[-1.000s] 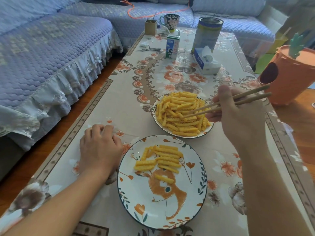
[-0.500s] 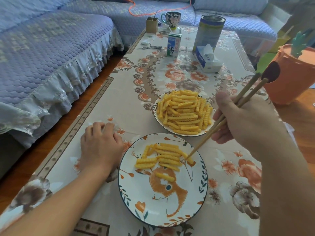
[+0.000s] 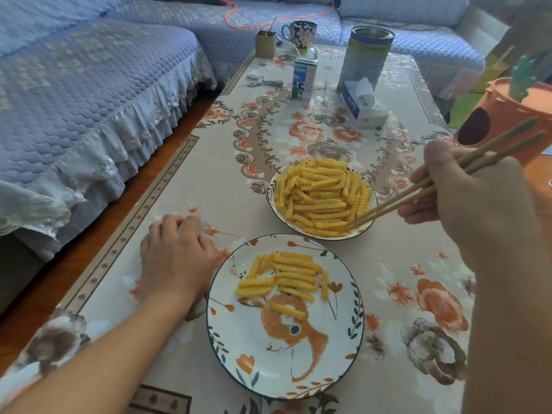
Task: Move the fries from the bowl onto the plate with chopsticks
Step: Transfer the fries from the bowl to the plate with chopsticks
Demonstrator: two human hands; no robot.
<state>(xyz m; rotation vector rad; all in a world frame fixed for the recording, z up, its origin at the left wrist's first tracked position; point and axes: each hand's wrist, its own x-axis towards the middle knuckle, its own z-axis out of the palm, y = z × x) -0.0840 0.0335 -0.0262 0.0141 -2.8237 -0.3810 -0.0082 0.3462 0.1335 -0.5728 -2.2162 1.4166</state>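
Fries (image 3: 322, 194) heaped in bowl (image 3: 273, 201), mid-table; a dozen or so lie on plate (image 3: 298, 363) at near edge. Right hand (image 3: 466, 204), fingers curled round chopsticks (image 3: 418, 191), tips nearly closed among fries at bowl's near-right rim. Judged: pick-up step; next needs firm pinch, lift, short carry nearward. Left hand (image 3: 174, 258) rests loosely curled, holding nothing, beside plate. Tissue box (image 3: 363, 106), milk carton (image 3: 304, 80), tin (image 3: 366, 58) stand toward far edge, clear of the path.
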